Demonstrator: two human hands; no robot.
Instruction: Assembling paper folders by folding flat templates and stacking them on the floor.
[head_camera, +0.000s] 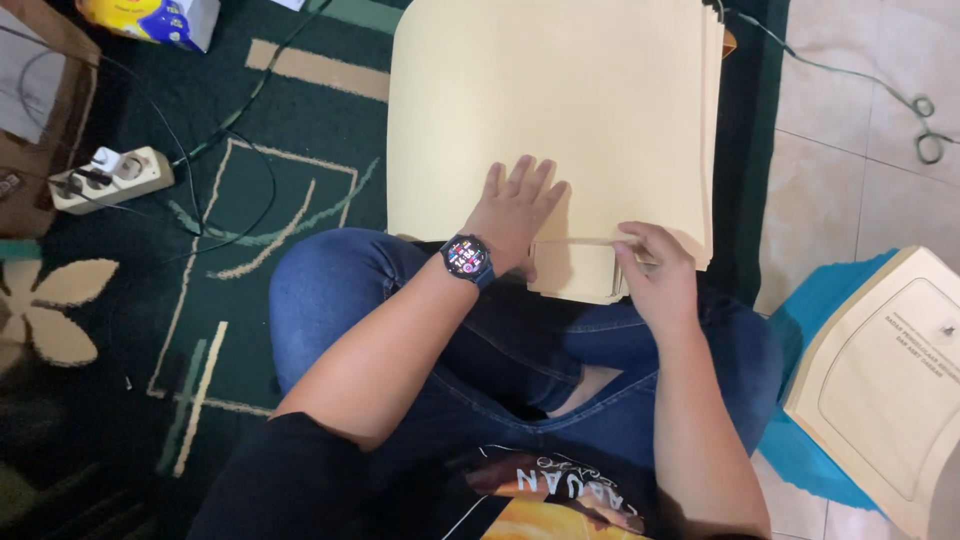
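Seated cross-legged on the floor in blue jeans (400, 300), you press your left hand (515, 210) flat, fingers (520, 175) spread wide, on the near part of a stack of cream paper sheets (550, 110) that lies on the dark green patterned carpet (280, 200) just beyond your knees. Your right hand (655, 275) sits at the stack's near right corner, its fingers (630, 255) curled narrow and pinching a folded strip along the near edge; the fold runs between the two hands. The sheets are plain, pale yellow-cream, large and squared up, with several layered edges showing at the right side and near corner. A dark wristwatch (466, 258) with a coloured face sits on your left wrist. To the left, a white power strip (110, 178) with cables lies on the carpet; to the right, a printed cream folder (890, 380) rests on a blue sheet (810, 300) on the tiled floor (850, 100).
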